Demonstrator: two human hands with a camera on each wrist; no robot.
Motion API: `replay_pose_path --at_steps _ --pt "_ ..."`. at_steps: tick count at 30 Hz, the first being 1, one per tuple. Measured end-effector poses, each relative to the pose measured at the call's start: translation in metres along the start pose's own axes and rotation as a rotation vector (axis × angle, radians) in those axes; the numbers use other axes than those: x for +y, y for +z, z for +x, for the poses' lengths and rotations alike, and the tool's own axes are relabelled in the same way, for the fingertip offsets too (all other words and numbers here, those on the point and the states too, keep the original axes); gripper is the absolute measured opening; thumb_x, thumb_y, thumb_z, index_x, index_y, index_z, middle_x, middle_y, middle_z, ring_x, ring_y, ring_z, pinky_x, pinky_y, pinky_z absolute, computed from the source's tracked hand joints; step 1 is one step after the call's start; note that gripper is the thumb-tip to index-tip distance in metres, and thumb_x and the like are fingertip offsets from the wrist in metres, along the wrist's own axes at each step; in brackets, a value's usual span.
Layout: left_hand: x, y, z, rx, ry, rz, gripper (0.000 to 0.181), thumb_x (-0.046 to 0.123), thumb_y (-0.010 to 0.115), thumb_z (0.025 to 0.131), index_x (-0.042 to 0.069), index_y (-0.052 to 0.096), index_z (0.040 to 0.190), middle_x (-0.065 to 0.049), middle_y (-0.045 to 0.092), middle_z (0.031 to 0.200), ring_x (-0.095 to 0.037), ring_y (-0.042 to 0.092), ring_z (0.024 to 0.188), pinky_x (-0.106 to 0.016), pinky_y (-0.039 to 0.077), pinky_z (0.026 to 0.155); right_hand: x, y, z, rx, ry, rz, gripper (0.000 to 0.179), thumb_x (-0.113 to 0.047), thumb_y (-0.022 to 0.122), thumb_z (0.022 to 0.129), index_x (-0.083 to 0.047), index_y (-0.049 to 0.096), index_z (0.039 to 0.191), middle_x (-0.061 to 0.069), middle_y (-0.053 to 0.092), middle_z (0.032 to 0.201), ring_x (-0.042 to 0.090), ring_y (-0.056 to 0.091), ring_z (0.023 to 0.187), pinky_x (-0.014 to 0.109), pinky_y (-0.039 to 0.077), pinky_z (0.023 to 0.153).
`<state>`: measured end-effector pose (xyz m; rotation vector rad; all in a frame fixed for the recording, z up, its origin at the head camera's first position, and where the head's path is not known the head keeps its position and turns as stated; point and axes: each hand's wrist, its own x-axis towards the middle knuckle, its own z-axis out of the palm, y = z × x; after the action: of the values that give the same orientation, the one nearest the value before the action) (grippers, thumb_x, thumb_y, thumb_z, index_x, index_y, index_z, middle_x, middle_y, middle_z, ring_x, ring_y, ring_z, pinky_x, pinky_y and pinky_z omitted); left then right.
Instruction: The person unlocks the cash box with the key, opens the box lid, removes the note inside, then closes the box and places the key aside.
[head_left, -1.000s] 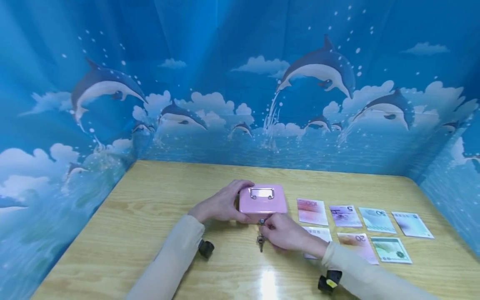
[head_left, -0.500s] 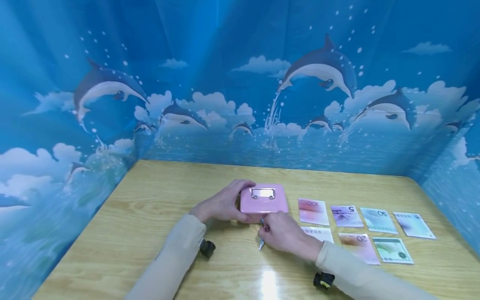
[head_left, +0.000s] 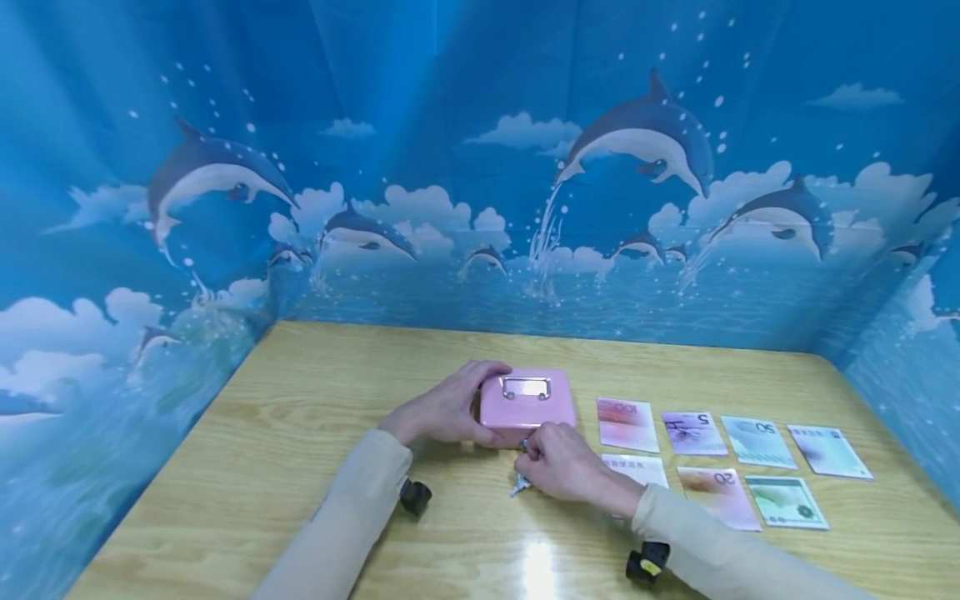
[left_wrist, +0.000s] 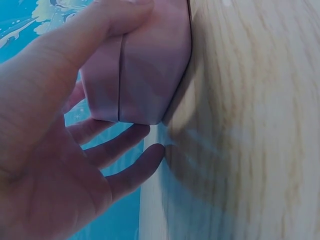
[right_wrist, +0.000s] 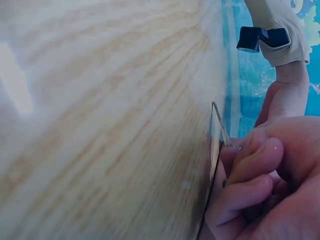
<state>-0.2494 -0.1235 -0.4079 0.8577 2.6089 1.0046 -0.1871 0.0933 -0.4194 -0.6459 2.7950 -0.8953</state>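
Observation:
A pink cash box (head_left: 527,410) with a silver handle on its lid sits closed on the table. My left hand (head_left: 448,410) holds its left side, thumb along the front and fingers round the back. In the left wrist view, the box (left_wrist: 142,75) shows a seam between lid and base. At the front lock, my right hand (head_left: 564,463) pinches a key, mostly hidden by curled fingers. A second key (head_left: 519,485) dangles below that hand. The right wrist view shows the right hand's bent fingers (right_wrist: 250,175) beside the thin hanging key (right_wrist: 218,120).
Right of the box lie several banknotes in two rows, among them a red 100 note (head_left: 627,425), a purple 5 note (head_left: 694,433) and a green note (head_left: 787,502). A dolphin-print backdrop (head_left: 450,292) borders the wooden table (head_left: 337,358).
My right hand has turned at the lock and its wrist has shifted a little left. The dangling key has swung and now tilts to the lower left. The left hand stays on the box.

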Motion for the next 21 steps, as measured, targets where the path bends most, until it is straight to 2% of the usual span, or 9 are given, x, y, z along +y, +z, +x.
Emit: replay_pose_path --at_steps 8,18,21 --pt "0.0005 0.0000 0.0002 -0.006 -0.001 0.000 0.101 0.030 0.093 0.073 0.020 0.036 0.155 -0.005 0.049 0.147 -0.023 0.050 0.135 -0.045 0.039 0.120 0.0019 -0.0013 0.0006 -0.014 -0.009 0.002 0.040 -0.010 0.065 0.083 -0.023 0.043 0.051 -0.014 0.037 0.046 0.003 0.035 0.045 0.016 0.026 0.042" --pt "0.0001 0.0000 -0.0009 0.005 0.024 -0.012 0.100 0.028 0.093 0.072 0.016 0.037 0.155 -0.007 0.050 0.146 -0.023 0.050 0.134 -0.046 0.040 0.119 0.0048 -0.0009 0.0004 -0.004 -0.066 0.014 0.040 -0.009 0.064 0.081 -0.024 0.042 0.050 -0.018 0.034 0.046 -0.002 0.032 0.044 0.015 0.024 0.042" --pt "-0.0001 0.0000 -0.0008 -0.004 0.012 -0.005 0.101 0.029 0.092 0.073 0.018 0.036 0.155 -0.005 0.049 0.148 -0.022 0.049 0.136 -0.046 0.039 0.120 0.0039 -0.0008 -0.0012 -0.037 -0.047 0.024 0.042 -0.011 0.065 0.081 -0.025 0.043 0.048 -0.017 0.033 0.044 -0.002 0.030 0.041 0.015 0.023 0.041"
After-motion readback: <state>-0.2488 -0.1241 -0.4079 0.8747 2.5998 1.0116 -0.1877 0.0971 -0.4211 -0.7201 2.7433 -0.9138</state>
